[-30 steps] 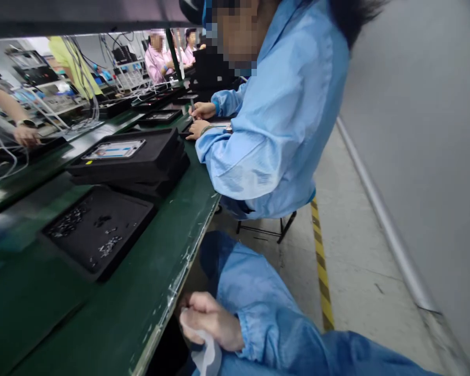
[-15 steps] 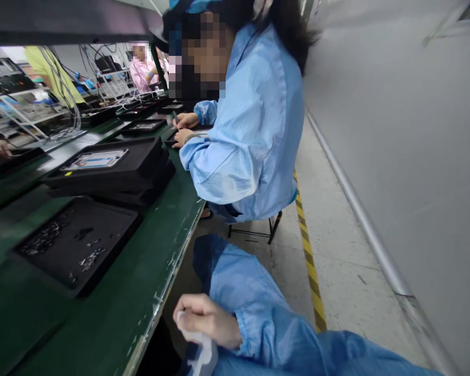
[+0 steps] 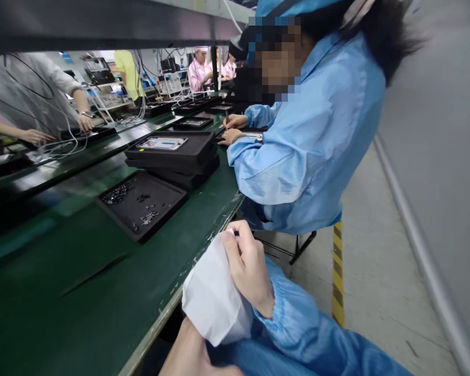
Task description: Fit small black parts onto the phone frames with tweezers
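Observation:
A crumpled white tissue or cloth [image 3: 217, 292] hangs over the near table edge, in front of my lap. My right hand [image 3: 248, 263] pinches its upper corner between thumb and fingers. From below comes my left hand [image 3: 191, 347], whose wrist and lower part show. The white sheet covers its fingers, so their grip is hidden. On the green table to the left lies a thin dark tool like tweezers [image 3: 96, 274]. Past it is a black tray [image 3: 168, 196] with small dark and silvery parts in it.
Stacked black trays [image 3: 199, 151] stand behind, a phone-like frame [image 3: 162, 143] on top. A co-worker in blue [image 3: 317, 125] sits close ahead, hands at the table. Another person's hand [image 3: 35, 137] is across the bench. A shelf [image 3: 113, 26] hangs overhead; a wall [image 3: 434, 156] is right.
My right hand has risen with the white sheet, which is now spread out. My left hand has come into view beneath it. The view has turned left.

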`<state>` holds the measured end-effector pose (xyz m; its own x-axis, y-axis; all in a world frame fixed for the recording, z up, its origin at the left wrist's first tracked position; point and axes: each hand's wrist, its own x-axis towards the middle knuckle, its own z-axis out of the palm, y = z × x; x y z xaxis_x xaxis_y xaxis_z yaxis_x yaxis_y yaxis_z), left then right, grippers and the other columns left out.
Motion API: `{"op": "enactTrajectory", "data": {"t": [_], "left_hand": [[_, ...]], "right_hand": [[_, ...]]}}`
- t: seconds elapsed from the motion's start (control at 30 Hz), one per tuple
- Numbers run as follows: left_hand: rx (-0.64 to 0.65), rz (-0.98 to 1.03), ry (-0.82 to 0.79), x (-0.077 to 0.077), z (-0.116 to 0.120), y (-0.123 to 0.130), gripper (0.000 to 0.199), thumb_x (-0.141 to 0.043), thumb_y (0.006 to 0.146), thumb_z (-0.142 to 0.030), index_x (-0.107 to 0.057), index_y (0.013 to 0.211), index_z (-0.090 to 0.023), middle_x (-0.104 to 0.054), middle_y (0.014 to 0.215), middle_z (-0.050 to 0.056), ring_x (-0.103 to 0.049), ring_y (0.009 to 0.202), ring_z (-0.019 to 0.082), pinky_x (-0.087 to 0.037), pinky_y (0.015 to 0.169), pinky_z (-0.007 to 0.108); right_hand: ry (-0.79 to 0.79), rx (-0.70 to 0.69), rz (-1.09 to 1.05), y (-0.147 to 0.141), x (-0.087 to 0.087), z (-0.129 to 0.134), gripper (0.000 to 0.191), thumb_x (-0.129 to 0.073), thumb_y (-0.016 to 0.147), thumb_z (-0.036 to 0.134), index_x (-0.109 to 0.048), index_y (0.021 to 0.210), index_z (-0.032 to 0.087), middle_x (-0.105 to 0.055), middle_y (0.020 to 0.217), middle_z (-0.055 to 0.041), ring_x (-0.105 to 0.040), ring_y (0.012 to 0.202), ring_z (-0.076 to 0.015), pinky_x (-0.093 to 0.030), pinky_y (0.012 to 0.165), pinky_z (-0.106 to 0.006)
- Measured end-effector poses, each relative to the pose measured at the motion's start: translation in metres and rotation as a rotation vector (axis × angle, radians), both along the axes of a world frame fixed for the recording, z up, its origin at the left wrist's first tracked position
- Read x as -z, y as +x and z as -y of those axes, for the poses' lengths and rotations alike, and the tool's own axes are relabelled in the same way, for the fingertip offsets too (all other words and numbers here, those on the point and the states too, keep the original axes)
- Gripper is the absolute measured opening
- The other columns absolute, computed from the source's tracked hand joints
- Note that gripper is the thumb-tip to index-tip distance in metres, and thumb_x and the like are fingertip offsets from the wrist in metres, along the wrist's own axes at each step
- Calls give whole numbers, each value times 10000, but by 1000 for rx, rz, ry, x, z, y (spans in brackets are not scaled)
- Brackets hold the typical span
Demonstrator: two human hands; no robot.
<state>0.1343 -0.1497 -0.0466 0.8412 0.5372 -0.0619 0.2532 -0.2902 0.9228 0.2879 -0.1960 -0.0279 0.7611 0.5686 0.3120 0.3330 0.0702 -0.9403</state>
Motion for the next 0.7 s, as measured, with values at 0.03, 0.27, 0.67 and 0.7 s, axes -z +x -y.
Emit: {"op": "enactTrajectory", "data": {"t": [0.03, 0.27, 0.67, 0.7], "left_hand": [[-29, 28, -13, -3, 0, 6, 663, -775, 480, -535, -670, 1027, -176, -668, 1043, 106, -523, 1106, 368, -386, 1005, 406], [-459, 105, -167, -24, 6, 16, 384, -666, 678, -479, -701, 801, -117, -719, 758, 72, -666, 795, 258, -542, 723, 276], [-590, 302, 59, -32, 6, 2, 725, -717, 661, -414, -402, 1291, -242, -680, 991, 62, -668, 778, 211, -545, 613, 239], [-585, 299, 152, -30, 4, -1, 608, -718, 669, -378, -496, 1217, -238, -673, 1003, 58, -658, 829, 214, -538, 660, 238]], "right_hand": [[-4, 24, 28, -4, -2, -2, 171, -384, 914, 314, -426, 811, 184, -345, 518, 65, -349, 441, -73, -213, 448, -222], [59, -472, -353, -5, -24, 5, 517, -608, 728, 549, -339, 997, 199, -514, 638, 36, -474, 493, -95, -334, 441, -195], [-46, -494, -138, 7, -15, 40, 338, -606, 808, 335, -523, 1128, 266, -607, 845, -10, -563, 650, -112, -424, 540, -197], [-76, -489, -52, 6, -17, 40, 320, -661, 762, 321, -582, 1064, 253, -615, 880, -17, -575, 713, -128, -439, 588, -205]]}}
